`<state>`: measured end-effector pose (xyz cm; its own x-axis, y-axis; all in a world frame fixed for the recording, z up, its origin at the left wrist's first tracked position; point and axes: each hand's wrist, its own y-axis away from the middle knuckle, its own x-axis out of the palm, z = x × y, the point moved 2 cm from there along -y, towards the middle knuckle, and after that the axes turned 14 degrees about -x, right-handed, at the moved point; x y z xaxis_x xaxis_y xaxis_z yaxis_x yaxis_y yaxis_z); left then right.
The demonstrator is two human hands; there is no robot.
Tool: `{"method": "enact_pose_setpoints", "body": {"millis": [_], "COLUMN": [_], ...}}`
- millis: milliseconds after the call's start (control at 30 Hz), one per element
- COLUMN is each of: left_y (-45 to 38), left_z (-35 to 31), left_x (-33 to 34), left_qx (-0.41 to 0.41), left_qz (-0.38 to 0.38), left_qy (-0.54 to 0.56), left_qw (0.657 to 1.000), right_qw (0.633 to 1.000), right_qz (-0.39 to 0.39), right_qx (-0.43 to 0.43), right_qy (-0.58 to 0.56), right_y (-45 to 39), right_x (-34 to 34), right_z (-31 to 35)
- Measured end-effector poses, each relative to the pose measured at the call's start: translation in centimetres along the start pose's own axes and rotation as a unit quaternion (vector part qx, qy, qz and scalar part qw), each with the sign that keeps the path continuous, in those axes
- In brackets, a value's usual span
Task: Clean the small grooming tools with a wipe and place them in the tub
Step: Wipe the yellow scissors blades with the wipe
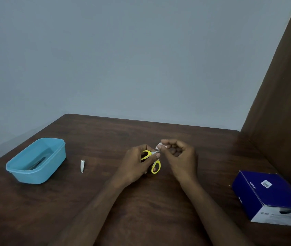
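While my left hand gripped the yellow-handled scissors mid-surface, my right hand pinched the wipe against their blades.

You have one view only, from the camera on your head, looking forward and down across the table toward the wall behind it. Your left hand and right hand sit just below the middle of the picture, close together, forearms entering from the bottom edge. The wide lens takes in the tub far left of your hands and the box far right.
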<state>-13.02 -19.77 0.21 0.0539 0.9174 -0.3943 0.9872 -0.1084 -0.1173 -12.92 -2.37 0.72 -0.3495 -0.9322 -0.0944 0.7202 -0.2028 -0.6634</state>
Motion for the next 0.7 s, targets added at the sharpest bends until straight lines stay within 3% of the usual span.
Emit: {"method": "enact_pose_setpoints", "body": {"millis": [67,233,400,467,600,700], "left_y": [0.0,-0.1,-0.2,-0.3,-0.5,-0.7], "left_z": [0.1,0.2,0.6,0.6,0.5,0.4], "left_x": [0.1,0.2,-0.1,0.0,0.0,0.1], "left_qx": [0.006,0.001,-0.008,-0.013,-0.015,-0.017], "left_qz": [0.005,0.005,0.001,0.014,0.008,0.001], "left_qy": [-0.018,-0.011,0.013,0.019,0.018,0.005], "left_qw": [1.000,1.000,1.000,1.000,1.000,1.000], "right_qw": [0.999,0.993,1.000,0.999,0.995,0.999], "right_qz": [0.006,-0.108,0.003,-0.001,-0.093,-0.028], "right_qx": [-0.007,0.013,0.010,0.048,0.042,-0.036], "right_qy": [0.051,0.052,0.010,0.004,0.011,0.024], "right_y": [0.0,-0.7,0.2,-0.2,-1.3,-1.1], "right_x": [0.1,-1.2,-0.4,-0.2,-1.0,-1.0], "right_z": [0.0,-0.8,-1.0,-1.5,-1.7,-0.9]}}
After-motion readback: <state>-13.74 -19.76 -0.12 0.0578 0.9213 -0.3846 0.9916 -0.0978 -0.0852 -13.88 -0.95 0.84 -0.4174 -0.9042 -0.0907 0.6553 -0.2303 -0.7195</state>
